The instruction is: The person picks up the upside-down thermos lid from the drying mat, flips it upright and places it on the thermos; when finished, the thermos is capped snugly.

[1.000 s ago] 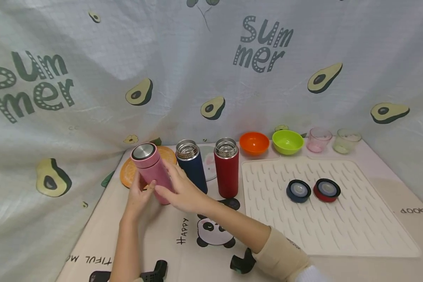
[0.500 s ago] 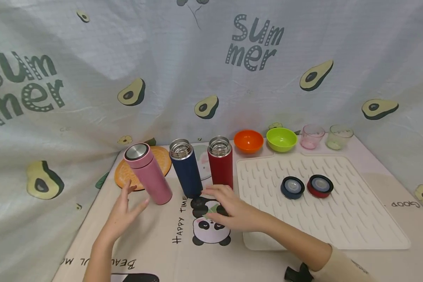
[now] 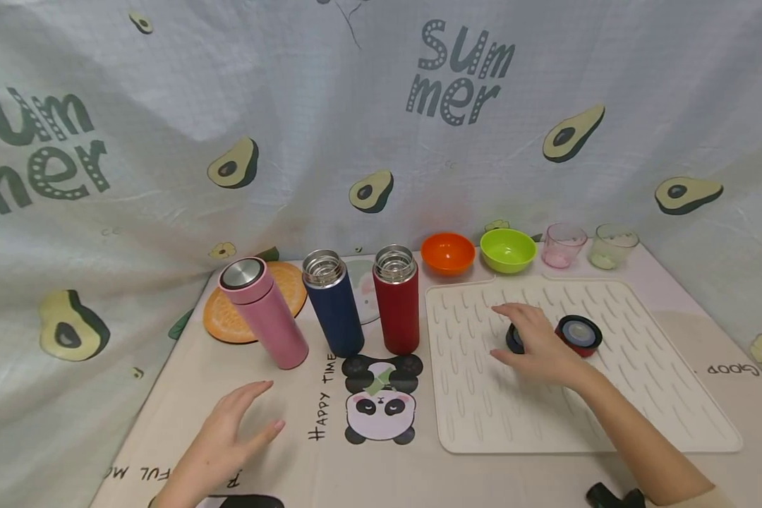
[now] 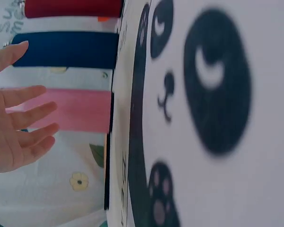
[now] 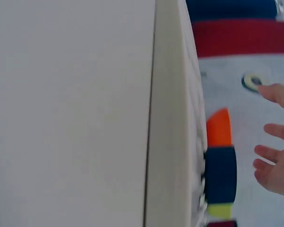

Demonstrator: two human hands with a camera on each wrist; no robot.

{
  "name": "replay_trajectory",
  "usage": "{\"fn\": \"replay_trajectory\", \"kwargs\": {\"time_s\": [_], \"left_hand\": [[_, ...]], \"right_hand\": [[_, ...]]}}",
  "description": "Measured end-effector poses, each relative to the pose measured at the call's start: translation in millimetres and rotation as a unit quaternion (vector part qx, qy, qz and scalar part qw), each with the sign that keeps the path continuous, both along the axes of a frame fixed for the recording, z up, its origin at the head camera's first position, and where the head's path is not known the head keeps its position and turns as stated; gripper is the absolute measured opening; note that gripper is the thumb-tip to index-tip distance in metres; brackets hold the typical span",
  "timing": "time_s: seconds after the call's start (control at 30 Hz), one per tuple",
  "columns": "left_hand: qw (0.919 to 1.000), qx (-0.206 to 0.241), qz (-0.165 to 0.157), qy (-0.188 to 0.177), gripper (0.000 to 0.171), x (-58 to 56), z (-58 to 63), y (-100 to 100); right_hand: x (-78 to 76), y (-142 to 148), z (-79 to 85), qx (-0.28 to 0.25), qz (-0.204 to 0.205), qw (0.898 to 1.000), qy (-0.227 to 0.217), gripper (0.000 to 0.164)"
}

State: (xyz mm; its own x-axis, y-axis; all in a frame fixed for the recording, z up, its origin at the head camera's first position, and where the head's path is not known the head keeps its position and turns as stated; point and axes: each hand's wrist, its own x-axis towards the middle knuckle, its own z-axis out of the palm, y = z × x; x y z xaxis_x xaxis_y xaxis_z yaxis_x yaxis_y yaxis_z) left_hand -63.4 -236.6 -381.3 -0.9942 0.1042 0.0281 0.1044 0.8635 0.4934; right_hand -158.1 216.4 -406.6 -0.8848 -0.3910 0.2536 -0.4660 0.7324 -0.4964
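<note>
My left hand [image 3: 219, 441] hovers over the table in front of the pink thermos [image 3: 269, 321], fingers spread and holding nothing. That thermos stands upright with its steel-topped lid on. To its right stand a navy thermos [image 3: 338, 314] and a red thermos [image 3: 398, 314], both with bare steel mouths. Above the white drying mat [image 3: 482, 416] is my right hand [image 3: 536, 349], fingers relaxed, partly hiding the navy lid [image 3: 514, 341] in the head view. In the right wrist view the navy lid [image 5: 220, 175] shows apart from the fingers. Just beyond the hand lies the red lid [image 3: 579, 334].
An orange bowl [image 3: 448, 254] and a green bowl [image 3: 508, 250] stand at the back edge, beside a pink glass [image 3: 563, 245] and a pale green glass [image 3: 612, 247]. Behind the pink thermos lies an orange-slice placemat [image 3: 228, 314]. A patterned curtain [image 3: 305, 106] hangs behind.
Both hands have let go of the pink thermos, which now stands alone. My right hand has swung right to the lids on the mat. My left hand has drawn back toward the near edge.
</note>
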Motion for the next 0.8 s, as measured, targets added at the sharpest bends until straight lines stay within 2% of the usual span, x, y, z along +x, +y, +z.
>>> {"fn": "replay_trajectory", "kwargs": {"time_s": [0.17,0.3,0.37,0.47,0.57,0.7,0.8], "left_hand": [[0.9994,0.010,-0.029,0.015,0.060,5.2,3.1,21.8],[0.9976,0.025,-0.053,0.037,0.059,6.6,4.7,34.1],[0.9975,0.034,-0.055,0.028,0.058,7.0,4.8,39.6],[0.9959,0.059,-0.068,-0.009,0.057,6.5,3.2,47.2],[0.9912,0.079,-0.098,-0.041,0.053,4.9,0.5,53.6],[0.9835,0.091,-0.154,-0.026,0.045,2.7,-3.6,58.1],[0.9791,0.099,-0.177,-0.016,0.042,1.4,-5.7,60.3]], "right_hand": [[-9.5,32.0,-11.6,0.059,-0.047,0.997,0.015,0.075],[-9.6,43.0,-17.0,0.123,-0.071,0.990,0.013,0.082],[-9.1,45.3,-19.2,0.136,-0.072,0.988,0.007,0.082],[-9.1,46.9,-22.6,0.134,-0.073,0.988,0.006,0.079],[-9.9,48.1,-24.9,0.130,-0.073,0.989,0.020,0.076],[-10.4,49.0,-26.4,0.125,-0.072,0.989,0.036,0.072],[-11.0,47.2,-26.9,0.115,-0.067,0.990,0.042,0.071]]}}
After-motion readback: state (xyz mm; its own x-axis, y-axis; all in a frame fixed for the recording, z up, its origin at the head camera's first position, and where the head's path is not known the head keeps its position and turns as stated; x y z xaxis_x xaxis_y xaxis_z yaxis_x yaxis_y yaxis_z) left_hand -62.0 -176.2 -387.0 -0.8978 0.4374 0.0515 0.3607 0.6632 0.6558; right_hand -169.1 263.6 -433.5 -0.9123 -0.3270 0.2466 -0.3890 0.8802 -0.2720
